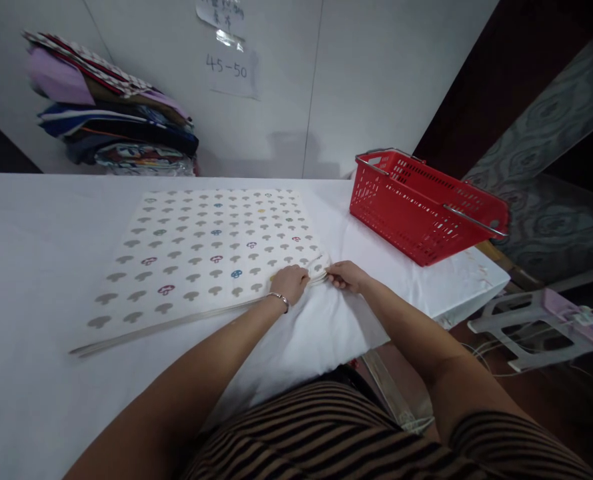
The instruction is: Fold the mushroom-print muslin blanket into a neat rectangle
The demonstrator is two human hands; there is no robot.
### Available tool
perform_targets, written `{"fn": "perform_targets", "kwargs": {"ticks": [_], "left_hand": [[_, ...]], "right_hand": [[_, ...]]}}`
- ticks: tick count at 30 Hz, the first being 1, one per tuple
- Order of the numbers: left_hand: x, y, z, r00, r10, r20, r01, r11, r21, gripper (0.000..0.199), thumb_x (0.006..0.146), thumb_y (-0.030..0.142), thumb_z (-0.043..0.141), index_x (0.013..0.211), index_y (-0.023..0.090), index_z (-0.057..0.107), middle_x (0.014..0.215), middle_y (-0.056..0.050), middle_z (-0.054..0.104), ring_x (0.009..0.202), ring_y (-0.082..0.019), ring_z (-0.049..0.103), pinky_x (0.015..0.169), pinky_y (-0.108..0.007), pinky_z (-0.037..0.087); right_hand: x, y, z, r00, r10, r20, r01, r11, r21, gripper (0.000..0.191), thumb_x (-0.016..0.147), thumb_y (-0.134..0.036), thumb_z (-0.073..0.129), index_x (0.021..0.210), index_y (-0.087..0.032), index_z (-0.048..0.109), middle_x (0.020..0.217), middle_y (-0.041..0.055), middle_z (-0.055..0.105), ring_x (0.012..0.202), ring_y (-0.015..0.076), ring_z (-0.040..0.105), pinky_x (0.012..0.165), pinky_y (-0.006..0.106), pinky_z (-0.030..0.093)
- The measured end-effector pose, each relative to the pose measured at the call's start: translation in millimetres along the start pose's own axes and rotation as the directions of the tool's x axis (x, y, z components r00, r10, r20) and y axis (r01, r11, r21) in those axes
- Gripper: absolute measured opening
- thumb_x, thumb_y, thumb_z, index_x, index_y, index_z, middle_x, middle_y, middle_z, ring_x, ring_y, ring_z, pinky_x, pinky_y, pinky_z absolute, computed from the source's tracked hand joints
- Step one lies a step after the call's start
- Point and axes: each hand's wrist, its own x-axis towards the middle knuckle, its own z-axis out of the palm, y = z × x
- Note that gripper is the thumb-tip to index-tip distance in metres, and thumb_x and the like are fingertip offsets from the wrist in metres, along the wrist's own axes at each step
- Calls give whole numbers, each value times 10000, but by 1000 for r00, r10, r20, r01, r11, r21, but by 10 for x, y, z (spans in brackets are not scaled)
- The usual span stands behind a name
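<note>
A folded cream cloth (pixel 201 247) with rows of grey and a few coloured mushroom prints lies flat on the white-covered table. Its near edge shows several stacked layers. My left hand (pixel 290 283), with a bracelet at the wrist, is closed on that edge close to the right corner. My right hand (pixel 346 275) pinches the corner itself, a short way to the right. Between both hands the cloth is lifted slightly and puckered. The fingertips of my left hand are partly hidden.
A red plastic basket (pixel 401 213) with metal handles stands at the table's right end. Folded textiles (pixel 121 113) are piled at the back left. The white tablecloth (pixel 26 267) hangs over the front edge. A plastic stool (pixel 541 327) with cables is on the floor at right.
</note>
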Motion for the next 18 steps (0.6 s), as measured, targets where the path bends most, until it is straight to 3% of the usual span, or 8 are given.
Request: {"fn": "perform_targets", "kwargs": {"ticks": [4, 8, 13, 18], "left_hand": [[11, -7, -15, 1000, -31, 5, 31, 997, -68, 208, 858, 263, 469, 812, 212, 666, 883, -28, 651, 849, -177, 585, 745, -289, 423], [-15, -77, -65, 1000, 14, 17, -11, 992, -129, 153, 830, 252, 519, 871, 219, 662, 930, -18, 652, 869, -172, 594, 766, -284, 445], [-220, -216, -161, 991, 136, -18, -137, 990, -39, 240, 762, 204, 611, 1001, 215, 617, 1088, -42, 617, 1028, -210, 550, 891, -337, 423], [-383, -274, -164, 996, 90, -21, -88, 994, 59, 130, 795, 243, 585, 919, 206, 605, 1018, -47, 627, 991, -226, 545, 835, -363, 415]], "right_hand": [[-40, 21, 37, 996, 1, 86, -1, 1000, 6, 240, 831, -213, 608, 619, -155, 514, 489, -32, 543, 348, 43, 405, 302, 177, 198], [-99, 19, 65, 996, 28, 80, -25, 999, -42, 232, 816, -254, 638, 637, -161, 522, 489, -42, 547, 351, 37, 398, 310, 172, 204], [-151, 44, 104, 996, -35, 84, 40, 998, -52, 127, 797, -210, 632, 701, -157, 567, 498, -51, 547, 364, 37, 422, 317, 164, 221], [-182, 84, 177, 989, -88, 120, 104, 986, -132, 32, 766, -181, 627, 776, -160, 605, 494, -57, 548, 357, 49, 428, 323, 168, 204]]}}
